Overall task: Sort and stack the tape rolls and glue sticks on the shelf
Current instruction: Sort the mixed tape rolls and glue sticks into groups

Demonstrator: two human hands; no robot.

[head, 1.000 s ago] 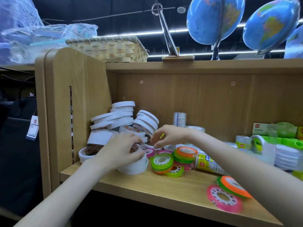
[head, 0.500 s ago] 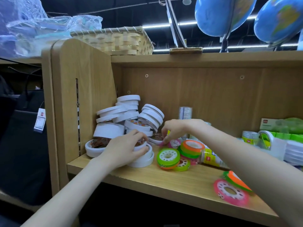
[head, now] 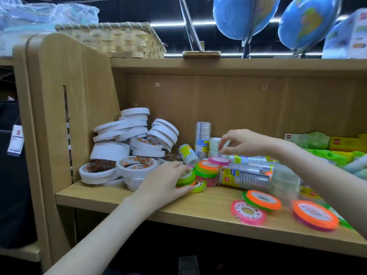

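Note:
Neon tape rolls lie in the middle of the wooden shelf (head: 139, 199). My left hand (head: 162, 183) grips a green tape roll (head: 187, 176) that sits on other neon rolls. Just right of it stands an orange-and-green stack (head: 208, 168) with a small pink tape roll (head: 219, 160) on top. My right hand (head: 244, 143) reaches in from the right and pinches that pink roll's rim from above. A tumbled pile of white tape rolls (head: 135, 135) fills the left corner. A small glue stick (head: 187, 153) lies tilted behind the neon rolls.
Clear tape sleeves (head: 248, 175) lie on their side, and one (head: 203, 135) stands upright at the back. Loose rolls near the front edge: pink (head: 248, 212), orange-green (head: 262, 199), orange (head: 315, 215). Green and yellow packs (head: 337, 153) crowd the far right. Above are a wicker basket (head: 113, 39) and globes (head: 244, 16).
My left hand left the white rolls and moved right onto the green roll. My right hand moved right from the pile, and the pink roll now sits on the orange stack.

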